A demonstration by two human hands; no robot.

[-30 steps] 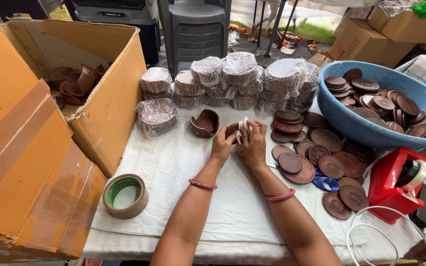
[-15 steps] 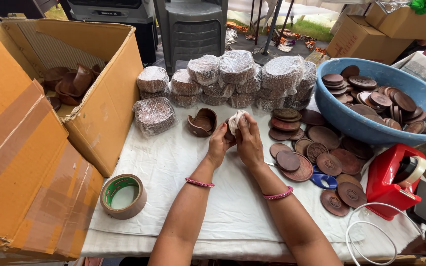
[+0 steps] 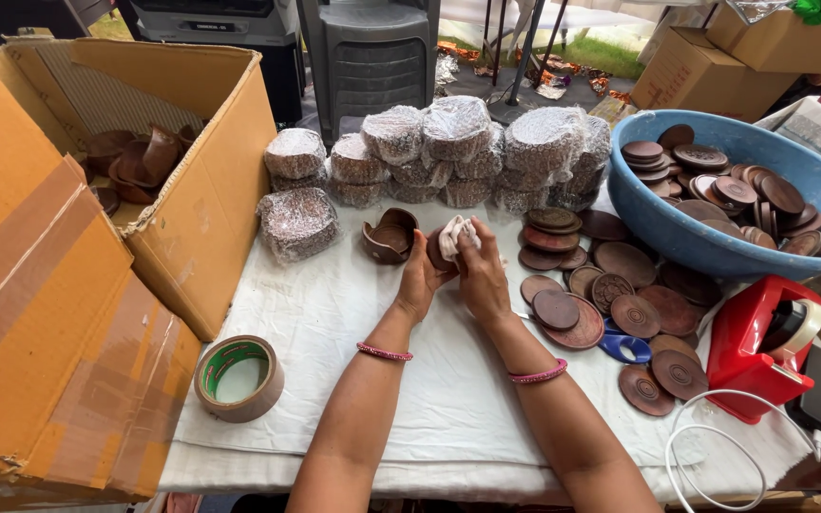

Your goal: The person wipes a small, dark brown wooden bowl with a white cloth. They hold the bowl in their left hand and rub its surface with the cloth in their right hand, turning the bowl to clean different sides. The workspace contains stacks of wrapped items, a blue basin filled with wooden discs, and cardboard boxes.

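At frame centre, left hand (image 3: 420, 277) grips a brown disc (image 3: 437, 255); right hand (image 3: 483, 275) presses a white cloth (image 3: 455, 236) against it.

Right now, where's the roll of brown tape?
Head view: the roll of brown tape lies flat on the white tablecloth near its front left edge, beside the big open cardboard box, left of the left forearm and apart from both hands.
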